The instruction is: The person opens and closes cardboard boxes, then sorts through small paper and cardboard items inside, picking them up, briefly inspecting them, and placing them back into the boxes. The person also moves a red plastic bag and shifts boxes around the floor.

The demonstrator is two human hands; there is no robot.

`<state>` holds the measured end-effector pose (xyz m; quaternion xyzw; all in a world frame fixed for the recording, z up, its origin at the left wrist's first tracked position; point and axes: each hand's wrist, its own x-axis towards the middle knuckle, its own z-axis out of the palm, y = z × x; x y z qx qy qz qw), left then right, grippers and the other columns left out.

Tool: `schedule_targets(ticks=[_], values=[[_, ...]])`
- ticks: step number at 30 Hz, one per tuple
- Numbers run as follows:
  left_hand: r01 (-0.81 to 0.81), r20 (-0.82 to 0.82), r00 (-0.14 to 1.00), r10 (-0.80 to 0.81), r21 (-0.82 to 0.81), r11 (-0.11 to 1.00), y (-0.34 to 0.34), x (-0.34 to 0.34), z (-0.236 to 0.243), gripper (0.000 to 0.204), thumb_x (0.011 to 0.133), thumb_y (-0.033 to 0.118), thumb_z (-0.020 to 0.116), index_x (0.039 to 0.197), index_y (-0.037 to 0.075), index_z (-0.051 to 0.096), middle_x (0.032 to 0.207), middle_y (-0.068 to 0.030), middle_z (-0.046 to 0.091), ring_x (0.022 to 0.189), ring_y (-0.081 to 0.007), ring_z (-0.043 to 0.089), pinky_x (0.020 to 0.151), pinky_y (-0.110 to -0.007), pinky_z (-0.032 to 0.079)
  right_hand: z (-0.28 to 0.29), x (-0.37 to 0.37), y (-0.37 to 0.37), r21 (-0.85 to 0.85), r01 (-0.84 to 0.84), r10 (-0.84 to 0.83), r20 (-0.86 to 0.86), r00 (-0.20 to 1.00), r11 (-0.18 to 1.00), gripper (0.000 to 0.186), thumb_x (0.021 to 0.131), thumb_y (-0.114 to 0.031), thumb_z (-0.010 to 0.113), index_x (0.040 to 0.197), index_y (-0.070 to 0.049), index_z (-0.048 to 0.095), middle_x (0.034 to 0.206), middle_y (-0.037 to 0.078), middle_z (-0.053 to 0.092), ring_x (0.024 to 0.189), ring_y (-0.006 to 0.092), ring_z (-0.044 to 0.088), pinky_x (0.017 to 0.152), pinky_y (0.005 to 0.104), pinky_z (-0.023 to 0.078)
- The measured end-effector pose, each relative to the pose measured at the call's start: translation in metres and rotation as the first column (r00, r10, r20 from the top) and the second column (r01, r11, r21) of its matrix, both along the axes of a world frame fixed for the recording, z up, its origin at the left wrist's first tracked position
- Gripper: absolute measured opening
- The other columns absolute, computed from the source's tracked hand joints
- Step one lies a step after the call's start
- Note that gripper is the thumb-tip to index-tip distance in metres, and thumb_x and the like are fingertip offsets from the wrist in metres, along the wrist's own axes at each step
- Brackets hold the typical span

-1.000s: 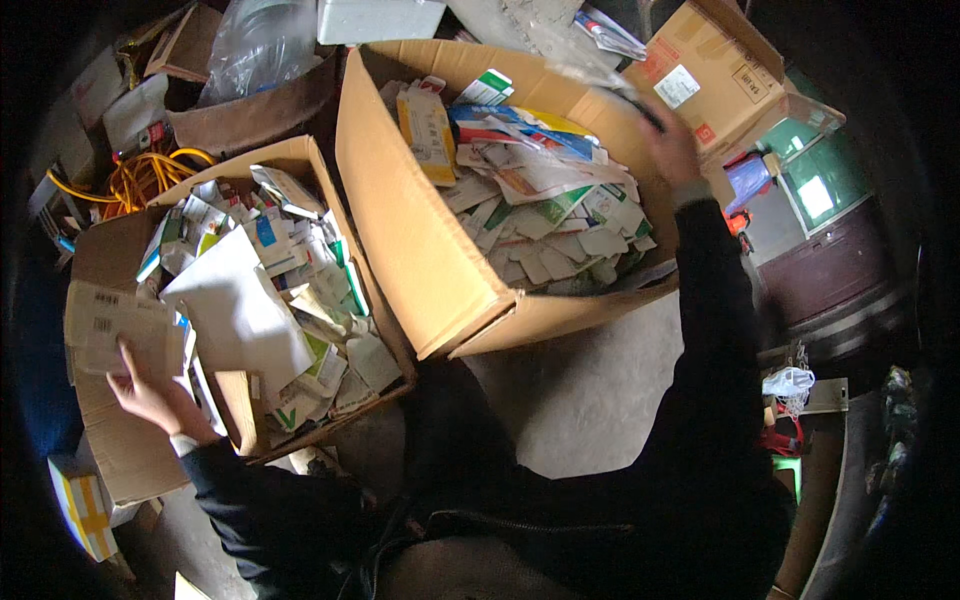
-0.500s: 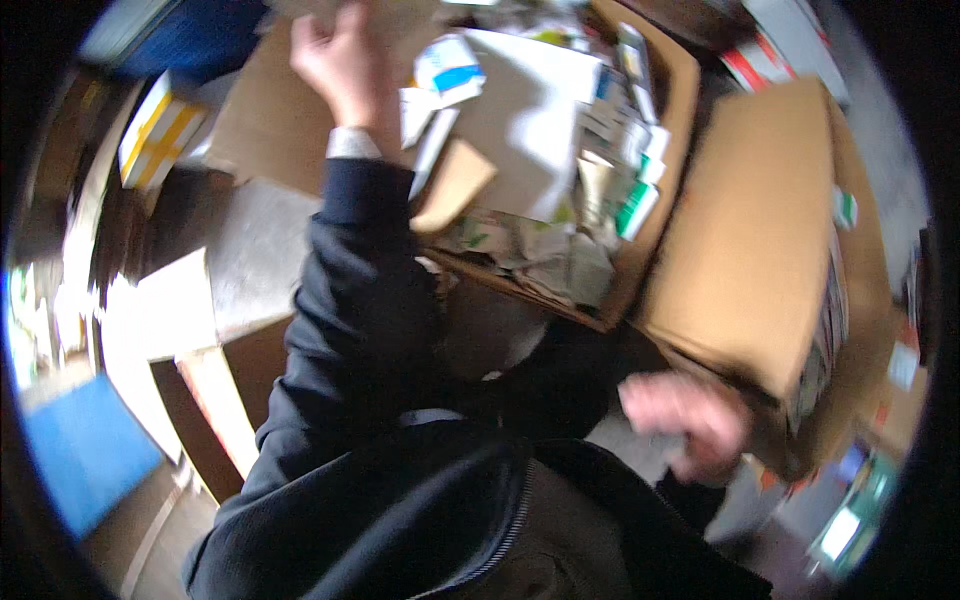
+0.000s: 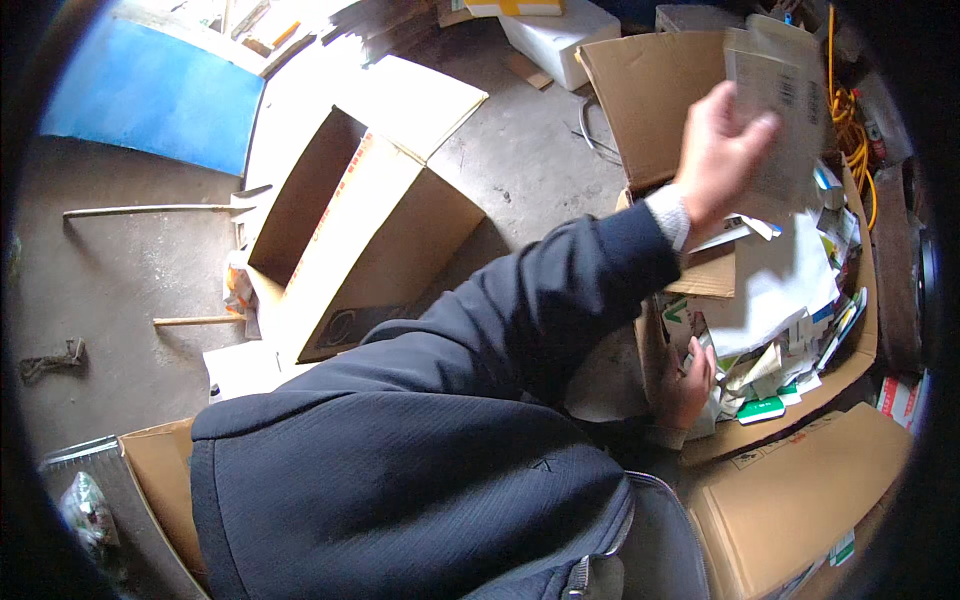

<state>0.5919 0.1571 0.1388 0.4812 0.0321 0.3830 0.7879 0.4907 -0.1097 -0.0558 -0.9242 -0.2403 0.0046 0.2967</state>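
My left hand (image 3: 725,150) is stretched out over a cardboard box filled with paper scraps. Between its thumb and fingers is a flat greyish card sheet (image 3: 790,130) with dark printing, blurred at its edges. My right hand (image 3: 688,385) is low at the near side of the filled box (image 3: 865,340), beside the papers, its fingers stretched and slightly apart. White sheets (image 3: 775,285), small flattened cartons and a green-and-white carton (image 3: 762,410) lie in that box.
An open tall cardboard box (image 3: 385,245) stands to the left. A blue panel (image 3: 155,95) and a long-handled tool (image 3: 150,210) lie beyond it. A white foam box (image 3: 560,40) is at the back. Another cardboard box (image 3: 800,500) sits at lower right, and an orange cable (image 3: 855,140) hangs far right.
My view has turned left, so the filled box now appears on the right. The greyish sheet now shows in my left hand. My right hand has come to the filled box's near side.
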Motion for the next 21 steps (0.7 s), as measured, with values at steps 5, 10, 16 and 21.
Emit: schedule_targets(ticks=[5,10,16,21], values=[[-0.238,-0.33,0.889,0.317,0.259,0.936,0.135,-0.113,-0.046,0.028,0.094,0.021,0.068,0.114,0.003,0.06,0.095,-0.0041,0.061,0.083,-0.0131,0.056,0.067,-0.031,0.05,0.001,-0.008,-0.003,0.072,0.101,-0.102,0.014,0.995,0.992,0.033,0.095,-0.023,0.065,0.121,-0.003,0.067,0.123,0.019,0.067,0.124,0.0372,0.058,0.106,0.0447,0.045],[-0.446,-0.614,0.648,0.451,0.174,0.878,0.32,-0.302,-0.119,0.041,0.091,0.015,0.076,0.126,0.0,0.061,0.111,-0.0097,0.068,0.095,-0.0211,0.068,0.085,-0.04,0.058,0.007,-0.009,0.004,0.05,0.11,-0.107,-0.043,0.993,0.993,0.034,0.087,0.0,0.065,0.12,-0.004,0.068,0.122,0.018,0.068,0.12,0.036,0.06,0.104,0.0432,0.046],[-0.363,-0.863,0.427,0.272,0.112,0.925,0.393,-0.402,-0.16,0.057,0.085,0.026,0.079,0.133,0.0,0.062,0.123,-0.008,0.068,0.11,-0.018,0.063,0.099,-0.034,0.048,0.017,-0.009,0.005,0.091,0.107,-0.106,-0.018,0.994,0.99,0.03,0.088,0.0,0.06,0.116,-0.005,0.069,0.116,0.019,0.068,0.116,0.037,0.061,0.103,0.0439,0.048],[-0.282,-0.52,0.248,0.817,0.769,0.574,0.332,-0.273,-0.125,0.069,0.093,0.026,0.074,0.148,-0.003,0.044,0.143,-0.0179,0.056,0.129,-0.0278,0.056,0.11,-0.039,0.044,0.023,-0.001,0.005,0.186,0.127,-0.117,-0.065,0.991,0.974,0.031,0.089,-0.015,0.073,0.117,-0.004,0.065,0.106,0.016,0.07,0.111,0.0347,0.064,0.097,0.043,0.05]])
